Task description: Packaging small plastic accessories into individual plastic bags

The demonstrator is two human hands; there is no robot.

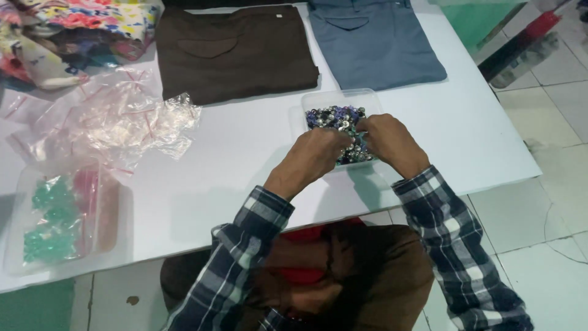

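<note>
Covering pale floor tiles [551, 202], a white table [245, 171] bears folded garments [236, 52].

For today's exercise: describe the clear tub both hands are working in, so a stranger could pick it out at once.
Start at the white table and find the folded grey-blue garment at its far edge. Just in front sits a clear plastic tub of small dark and silvery pieces, under the left hand and right hand. The other clear tub holds green pieces.

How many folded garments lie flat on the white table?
2: a brown garment at top centre and a blue-grey garment to its right. The floral fabric pile at top left may hide more.
</note>
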